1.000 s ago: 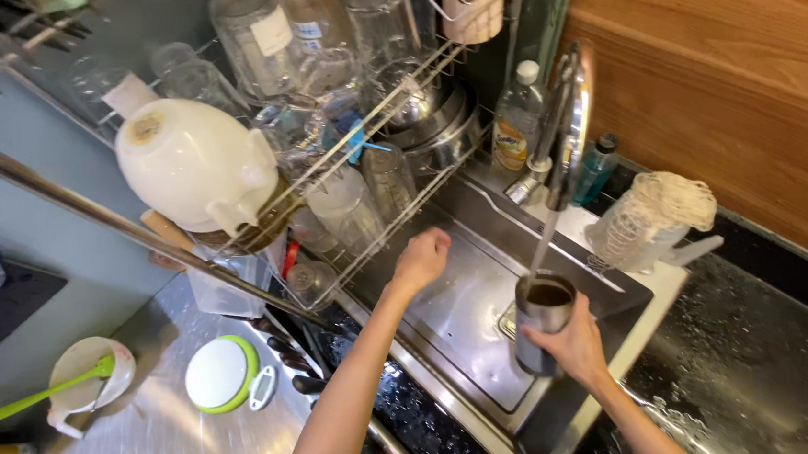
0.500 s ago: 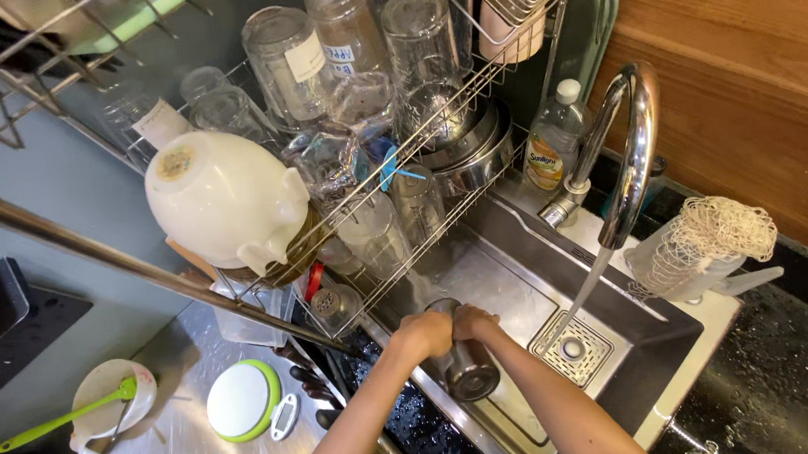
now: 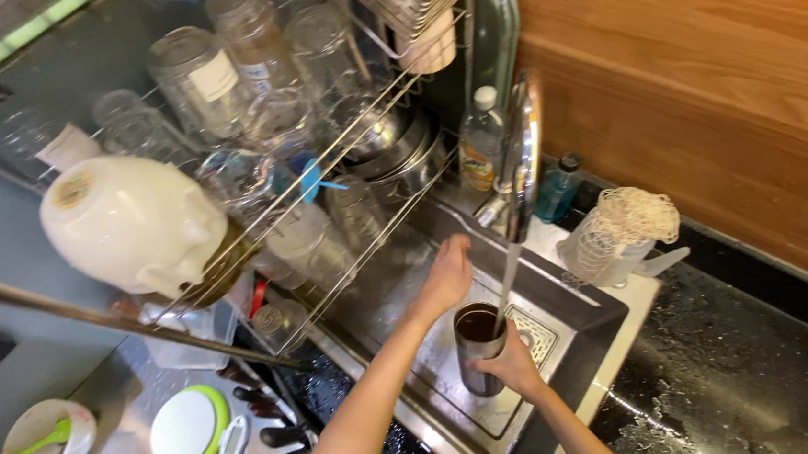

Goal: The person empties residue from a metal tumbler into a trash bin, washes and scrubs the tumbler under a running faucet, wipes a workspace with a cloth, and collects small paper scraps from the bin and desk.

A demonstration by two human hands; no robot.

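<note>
The right hand (image 3: 514, 367) grasps a steel tumbler (image 3: 479, 346) from its lower side, fingers wrapped round the wall. The tumbler stands upright over the sink (image 3: 580, 324), its mouth under the stream of water (image 3: 505, 281) that falls from the chrome faucet (image 3: 523, 155); dark liquid shows inside it. The left hand (image 3: 446, 276) is released, fingers loosely extended, hovering above the sink just beside the tumbler's rim and holding nothing. Below the tumbler lies the square drain grate (image 3: 531, 334). Behind the faucet stand a clear bottle with a white cap (image 3: 481, 144) and a small blue bottle (image 3: 555, 189). To the right, on the wet counter, a white mesh scrubber (image 3: 621, 231) covers a container. To the left, a wire dish rack (image 3: 341, 165) holds glass jars, steel bowls and a white jug (image 3: 130, 224).
</note>
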